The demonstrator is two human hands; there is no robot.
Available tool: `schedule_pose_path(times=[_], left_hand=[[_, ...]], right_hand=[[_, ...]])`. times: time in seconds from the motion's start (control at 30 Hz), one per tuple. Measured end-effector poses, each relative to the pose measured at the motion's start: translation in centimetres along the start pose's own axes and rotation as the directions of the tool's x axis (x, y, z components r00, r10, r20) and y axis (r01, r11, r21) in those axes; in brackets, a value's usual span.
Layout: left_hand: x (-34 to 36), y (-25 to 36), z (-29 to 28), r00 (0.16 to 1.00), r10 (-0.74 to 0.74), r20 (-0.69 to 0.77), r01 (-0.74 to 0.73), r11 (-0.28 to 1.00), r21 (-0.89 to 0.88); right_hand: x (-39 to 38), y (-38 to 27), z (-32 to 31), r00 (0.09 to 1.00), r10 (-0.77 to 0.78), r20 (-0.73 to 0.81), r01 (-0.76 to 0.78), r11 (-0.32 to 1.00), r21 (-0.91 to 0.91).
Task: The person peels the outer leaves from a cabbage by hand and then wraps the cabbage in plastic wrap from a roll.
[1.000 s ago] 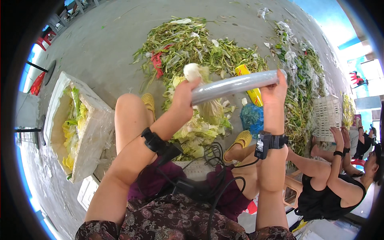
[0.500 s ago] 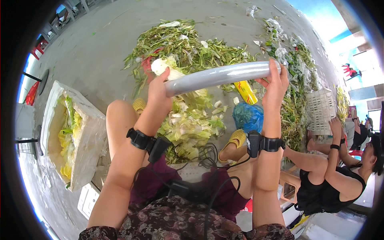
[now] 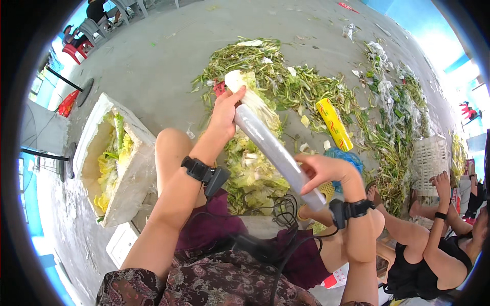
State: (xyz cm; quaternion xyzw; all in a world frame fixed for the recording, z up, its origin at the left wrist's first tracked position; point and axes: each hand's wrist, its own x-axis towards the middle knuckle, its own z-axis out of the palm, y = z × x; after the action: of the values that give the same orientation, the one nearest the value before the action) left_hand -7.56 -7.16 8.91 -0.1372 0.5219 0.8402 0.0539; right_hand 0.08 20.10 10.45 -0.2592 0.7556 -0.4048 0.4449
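Note:
A long shiny roll of plastic film point(image 3: 273, 148) slants across in front of me, its upper end to the left and its lower end near my lap. My left hand point(image 3: 224, 112) is closed round the upper end. My right hand point(image 3: 326, 171) has thumb and fingers about the roll near its lower end. Just beyond my left hand is a pale cabbage point(image 3: 258, 99) with a white base; whether that hand touches it, I cannot tell. Loose cabbage leaves point(image 3: 250, 178) lie heaped below the roll, between my legs. A yellow printed tube-shaped box point(image 3: 334, 125) lies on the floor beyond my right hand.
A white foam box point(image 3: 130, 176) with yellow-green leaves stands at left. Vegetable trimmings point(image 3: 306, 89) spread across the floor ahead. Past my right hand are a blue plastic bag point(image 3: 349, 160) and a white crate point(image 3: 431, 155). Another person point(image 3: 429, 255) sits at right. Black cables point(image 3: 286, 211) cross my lap.
The roll has swung from nearly level to a steep slant, its right end dropping towards my lap. My right hand has come down with it. The whole view has shifted somewhat.

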Motion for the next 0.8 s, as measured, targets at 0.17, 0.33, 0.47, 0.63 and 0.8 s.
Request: schedule_pose_path(times=[0.17, 0.33, 0.47, 0.63, 0.8], left_hand=[[-0.6, 0.0, 1.4, 0.998, 0.035, 0.053, -0.03, 0.995, -0.09], [-1.7, -0.3, 2.4, 0.987, 0.007, 0.158, 0.002, 0.998, -0.062], [-2.2, -1.2, 3.5, 0.98, 0.025, 0.197, -0.023, 1.0, -0.011], [-2.6, -1.9, 4.4, 0.971, 0.056, 0.233, -0.079, 0.993, 0.089], [-2.2, -2.9, 4.7, 0.975, 0.013, 0.223, -0.033, 0.996, 0.085]], right_hand=[[3.2, -0.1, 3.5, 0.997, -0.05, 0.061, 0.041, 0.988, 0.146], [5.2, -1.6, 4.8, 0.991, -0.095, -0.098, 0.135, 0.797, 0.588], [6.9, -1.9, 5.0, 0.941, 0.02, -0.339, 0.258, 0.608, 0.751], [7.7, -1.8, 5.2, 0.934, 0.086, -0.346, 0.265, 0.481, 0.836], [8.1, -2.3, 5.4, 0.914, 0.189, -0.359, 0.252, 0.429, 0.868]])
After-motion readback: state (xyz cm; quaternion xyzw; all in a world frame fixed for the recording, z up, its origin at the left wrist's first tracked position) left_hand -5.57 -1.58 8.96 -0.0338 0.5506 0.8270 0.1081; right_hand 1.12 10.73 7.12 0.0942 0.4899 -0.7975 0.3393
